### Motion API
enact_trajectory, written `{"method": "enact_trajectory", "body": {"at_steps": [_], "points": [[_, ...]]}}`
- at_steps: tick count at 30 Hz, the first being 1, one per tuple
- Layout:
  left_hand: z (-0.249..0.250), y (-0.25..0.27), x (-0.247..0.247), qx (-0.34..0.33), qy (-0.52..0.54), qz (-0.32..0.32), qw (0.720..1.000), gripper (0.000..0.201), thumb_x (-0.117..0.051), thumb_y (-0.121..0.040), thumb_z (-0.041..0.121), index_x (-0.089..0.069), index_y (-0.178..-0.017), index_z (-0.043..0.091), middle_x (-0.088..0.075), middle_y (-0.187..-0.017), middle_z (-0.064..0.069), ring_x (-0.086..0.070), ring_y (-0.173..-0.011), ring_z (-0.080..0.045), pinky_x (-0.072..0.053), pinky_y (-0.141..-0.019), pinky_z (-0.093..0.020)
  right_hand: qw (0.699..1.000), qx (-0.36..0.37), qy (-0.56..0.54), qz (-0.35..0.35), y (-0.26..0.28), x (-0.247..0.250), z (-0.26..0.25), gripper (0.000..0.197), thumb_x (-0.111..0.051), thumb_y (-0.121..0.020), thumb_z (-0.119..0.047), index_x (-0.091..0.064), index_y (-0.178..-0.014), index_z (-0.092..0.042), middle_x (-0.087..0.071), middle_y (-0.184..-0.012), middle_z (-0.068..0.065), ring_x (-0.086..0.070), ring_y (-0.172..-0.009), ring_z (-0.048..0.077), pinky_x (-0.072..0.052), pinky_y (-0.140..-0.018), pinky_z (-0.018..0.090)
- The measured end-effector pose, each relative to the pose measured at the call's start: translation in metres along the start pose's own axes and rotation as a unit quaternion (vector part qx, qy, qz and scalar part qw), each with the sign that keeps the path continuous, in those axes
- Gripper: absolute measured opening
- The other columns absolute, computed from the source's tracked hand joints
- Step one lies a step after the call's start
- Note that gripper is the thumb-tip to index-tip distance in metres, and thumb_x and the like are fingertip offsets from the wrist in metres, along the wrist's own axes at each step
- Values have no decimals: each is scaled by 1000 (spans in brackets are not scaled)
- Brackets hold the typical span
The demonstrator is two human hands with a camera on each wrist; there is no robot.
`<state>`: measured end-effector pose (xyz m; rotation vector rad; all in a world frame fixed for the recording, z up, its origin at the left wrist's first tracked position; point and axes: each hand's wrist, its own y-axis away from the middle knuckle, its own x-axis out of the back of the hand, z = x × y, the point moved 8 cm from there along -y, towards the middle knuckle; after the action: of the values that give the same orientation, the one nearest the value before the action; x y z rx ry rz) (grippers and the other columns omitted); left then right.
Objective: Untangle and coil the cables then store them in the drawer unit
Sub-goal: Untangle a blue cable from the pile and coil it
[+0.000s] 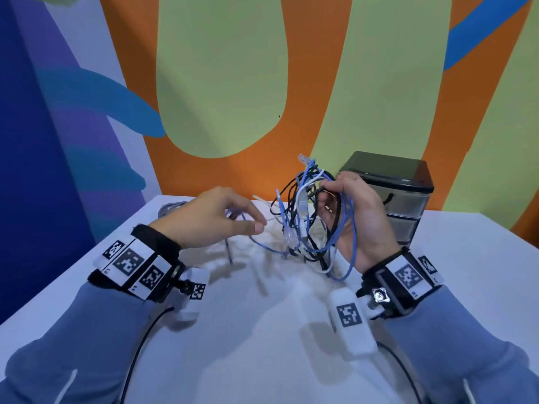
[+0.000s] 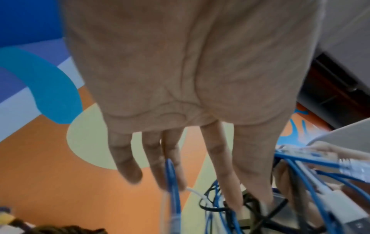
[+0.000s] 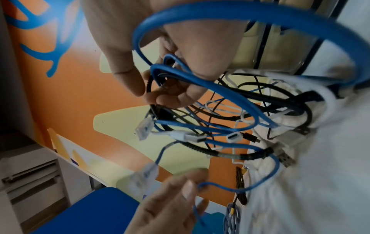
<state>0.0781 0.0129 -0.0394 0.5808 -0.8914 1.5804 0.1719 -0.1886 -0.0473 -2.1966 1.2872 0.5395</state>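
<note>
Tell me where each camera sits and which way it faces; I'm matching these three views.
Head: worn on the head, looking forward and down at the white table; both forearms show, the right hand gripping the cable tangle, the drawer unit behind.
Left wrist: looks along the left hand, straight fingers touching a blue cable.
Right wrist: looks along the right hand's curled fingers into the tangle; the left hand enters below.
Shared: all three show the tangle.
</note>
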Motion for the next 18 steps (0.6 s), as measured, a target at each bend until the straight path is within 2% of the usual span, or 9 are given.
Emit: {"method": "enact_trajectory", "body": {"at_steps": [2, 3, 5, 6, 7, 9, 12, 14, 18], "points": [[12, -1, 5, -29, 30, 53, 998, 14, -81, -93, 32, -82, -101, 43, -68, -115, 12, -61, -111, -5, -49, -95, -27, 1000, 9, 27, -7, 2, -3, 0, 27, -63, -93, 8, -54, -80, -14, -64, -74, 6, -59, -66, 18, -56, -62, 22], [17, -1, 10, -42, 52, 90, 994, 19, -80, -94, 23, -81, -103, 40, -68, -116, 9, -62, -110, -7, -51, -98, -31, 999, 14, 35, -15, 3, -6, 0, 25, -65, -93, 8, -56, -83, -14, -67, -77, 8, -61, -67, 19, -56, -64, 24], [26, 1, 19, -64, 118, 158, 978, 20, -77, -94, 11, -81, -103, 29, -69, -106, 0, -65, -99, -18, -55, -94, -45, 997, 28, 55, -36, 6, -11, 1, 21, -70, -91, 6, -60, -92, -12, -72, -85, 14, -64, -68, 21, -59, -68, 26], [31, 2, 20, -74, 150, 174, 971, 14, -78, -94, 14, -80, -102, 26, -70, -102, -4, -65, -94, -24, -55, -90, -50, 996, 38, 74, -45, 7, -13, 1, 21, -72, -90, 4, -61, -97, -12, -73, -88, 17, -65, -68, 22, -60, -70, 28], [37, 4, 19, -87, 169, 174, 966, 8, -81, -92, 22, -79, -100, 24, -69, -99, -4, -63, -90, -25, -54, -86, -50, 993, 47, 96, -51, 9, -15, 2, 22, -74, -89, 3, -62, -100, -11, -74, -90, 18, -66, -68, 22, -61, -73, 29], [48, 9, 13, -111, 156, 156, 969, 21, -85, -84, 41, -78, -98, 27, -65, -93, 4, -60, -84, -15, -52, -81, -43, 987, 62, 135, -59, 12, -19, 2, 24, -77, -88, 0, -64, -103, -12, -75, -92, 19, -67, -69, 23, -60, -77, 32], [54, 11, 4, -123, 88, 141, 979, 29, -88, -76, 50, -77, -97, 33, -59, -99, 4, -57, -89, -15, -52, -83, -41, 982, 75, 157, -67, 14, -23, 2, 21, -78, -88, -4, -65, -101, -13, -74, -89, 20, -66, -68, 23, -57, -79, 38], [52, 10, 3, -106, 52, 137, 984, 27, -89, -75, 48, -76, -95, 36, -58, -104, 2, -57, -94, -16, -53, -84, -40, 982, 77, 159, -67, 14, -22, 2, 18, -76, -90, -4, -65, -101, -13, -74, -88, 18, -64, -66, 22, -56, -76, 36], [42, 7, -2, -61, 100, 57, 991, 28, -91, -83, 18, -77, -104, 30, -73, -101, 1, -70, -88, -17, -59, -84, -40, 986, 58, 147, -53, 10, -18, 5, 10, -73, -95, -9, -67, -103, -11, -69, -83, 10, -56, -65, 17, -54, -66, 25]]}}
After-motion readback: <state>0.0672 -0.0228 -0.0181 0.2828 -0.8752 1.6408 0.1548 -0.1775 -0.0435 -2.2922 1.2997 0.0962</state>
